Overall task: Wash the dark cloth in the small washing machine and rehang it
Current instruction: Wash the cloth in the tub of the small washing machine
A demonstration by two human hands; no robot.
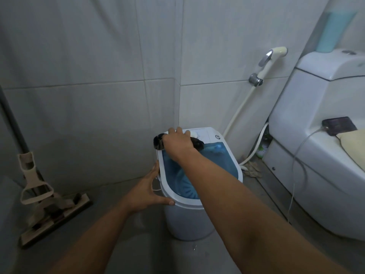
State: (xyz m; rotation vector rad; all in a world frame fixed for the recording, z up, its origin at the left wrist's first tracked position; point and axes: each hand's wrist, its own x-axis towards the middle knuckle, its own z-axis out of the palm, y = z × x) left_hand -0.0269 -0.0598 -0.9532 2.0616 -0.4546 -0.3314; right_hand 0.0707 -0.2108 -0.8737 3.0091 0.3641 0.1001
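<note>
Your right hand is curled over the dark cloth, bunched up at the back rim of the small washing machine, right by the control panel. Left hand is spread open, palm and thumb just steadying the near-left rim, not gripping anything. The cloth looks soft and floppy, probably heavy and drippy if it's wet, so grab the whole wad rather than a corner. The blue lid looks shut. Watch the bidet sprayer hose and the toilet close on the right, plus the floor squeegee leaning on the left.
</note>
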